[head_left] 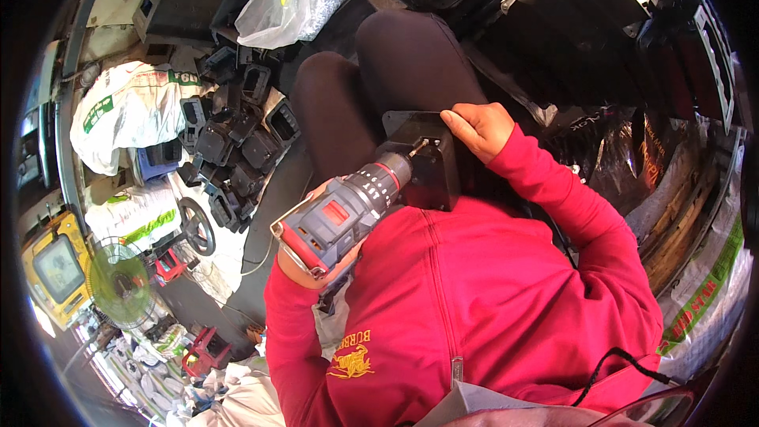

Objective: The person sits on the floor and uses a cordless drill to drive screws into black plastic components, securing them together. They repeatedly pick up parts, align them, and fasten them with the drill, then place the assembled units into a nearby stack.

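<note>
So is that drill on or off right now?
Can't tell: the drill points its bit at the black box, but one still picture doesn't show whether it spins.

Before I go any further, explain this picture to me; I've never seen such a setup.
There is no robot: a person works bare-handed, seen through a wide, edge-bending camera worn on the head and looking down. The left hand holds a grey-and-red power drill, its bit directed at a black, box-shaped part. The right hand grips that part's edge. Off to the left lies a heap of black, hollow parts; beyond the knees sits a translucent plastic bag.
</note>
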`<state>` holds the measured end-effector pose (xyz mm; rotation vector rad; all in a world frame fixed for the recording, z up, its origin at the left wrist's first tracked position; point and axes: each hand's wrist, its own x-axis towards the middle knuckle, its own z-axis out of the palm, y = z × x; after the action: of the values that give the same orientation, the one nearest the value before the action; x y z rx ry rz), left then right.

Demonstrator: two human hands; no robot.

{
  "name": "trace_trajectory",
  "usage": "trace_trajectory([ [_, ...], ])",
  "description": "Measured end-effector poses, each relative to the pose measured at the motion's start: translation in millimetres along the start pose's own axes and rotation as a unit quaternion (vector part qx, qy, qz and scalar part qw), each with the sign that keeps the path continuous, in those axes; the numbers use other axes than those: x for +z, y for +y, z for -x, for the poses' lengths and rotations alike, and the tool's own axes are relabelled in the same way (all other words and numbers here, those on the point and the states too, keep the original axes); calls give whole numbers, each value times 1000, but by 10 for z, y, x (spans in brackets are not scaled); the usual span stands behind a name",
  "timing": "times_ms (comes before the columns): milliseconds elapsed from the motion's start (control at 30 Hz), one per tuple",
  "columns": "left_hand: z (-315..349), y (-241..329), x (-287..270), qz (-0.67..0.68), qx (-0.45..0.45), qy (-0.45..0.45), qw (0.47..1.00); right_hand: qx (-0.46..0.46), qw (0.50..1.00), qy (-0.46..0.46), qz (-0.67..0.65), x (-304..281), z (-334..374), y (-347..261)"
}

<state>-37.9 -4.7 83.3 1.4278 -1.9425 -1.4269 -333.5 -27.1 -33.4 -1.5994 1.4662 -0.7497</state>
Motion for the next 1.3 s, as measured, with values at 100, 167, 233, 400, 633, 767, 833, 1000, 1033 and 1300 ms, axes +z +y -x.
trace_trajectory([
  [100, -69, -17, -6, -151, 136, 8, 979, -17, 999, 13, 33, 27, -9, 43],
  [167, -117, -51, 26, -25, -13, -47, 999, 4, 999, 2, 44, 26, -16, 63],
  [233, -158, -58, 17, -18, 60, -48, 997, 1, 999, 6, 42, 15, -48, 85],
  [400, -84, -14, 4, 115, -24, -62, 991, -69, 997, 23, 26, 24, -80, 151],
  [633, 362, -244, -132, -1, 77, -12, 997, 29, 985, 80, -152, -137, -54, 244],
  [767, 336, -462, 21, -85, 98, 55, 990, -81, 985, 138, 64, -187, -56, 185],
  [833, 391, -561, -2, -70, 99, 62, 991, -65, 988, 140, 27, -155, -133, 148],
  [1000, 521, -813, -41, -59, 177, 98, 977, -87, 975, 199, -50, -413, -442, 135],
  [1033, 509, -854, -22, -11, 186, 95, 978, -97, 971, 216, -39, -535, -497, 130],
  [1300, 227, -1071, 209, -231, 35, -56, 971, 9, 916, 48, -397, 24, -989, -26],
])
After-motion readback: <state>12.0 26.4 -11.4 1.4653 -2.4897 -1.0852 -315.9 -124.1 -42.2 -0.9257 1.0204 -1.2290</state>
